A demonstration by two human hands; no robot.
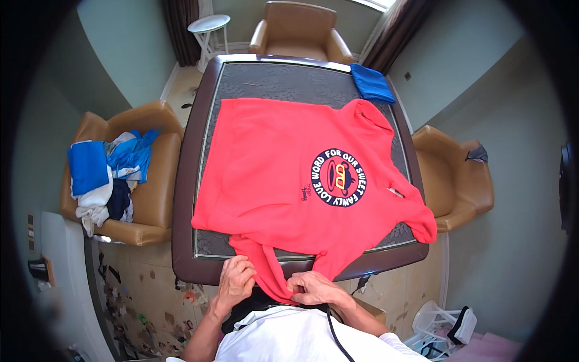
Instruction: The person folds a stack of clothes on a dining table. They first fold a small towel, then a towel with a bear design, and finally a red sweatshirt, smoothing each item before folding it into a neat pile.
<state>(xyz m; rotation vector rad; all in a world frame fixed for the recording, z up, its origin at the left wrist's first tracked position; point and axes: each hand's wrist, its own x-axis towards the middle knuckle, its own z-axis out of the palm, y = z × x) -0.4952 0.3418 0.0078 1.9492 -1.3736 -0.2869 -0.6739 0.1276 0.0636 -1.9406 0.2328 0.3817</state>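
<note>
A red sweatshirt (265,163) lies spread over the dark table, its hem toward the left and its neckline toward the right. A round dark printed badge with a cartoon face sits on its chest. The near sleeve hangs over the table's front edge toward me. My left hand (236,279) pinches the sleeve's cuff end at the left. With bent fingers, my right hand (313,288) grips the same sleeve further right, close to my body. The far sleeve is folded at the back right.
The table (277,80) has a brown rim and a patterned top. Folded blue cloth (372,84) rests at its far right corner. Tan armchairs stand around it; the left armchair (154,199) holds piled clothes (114,175). A white side table (208,24) stands behind.
</note>
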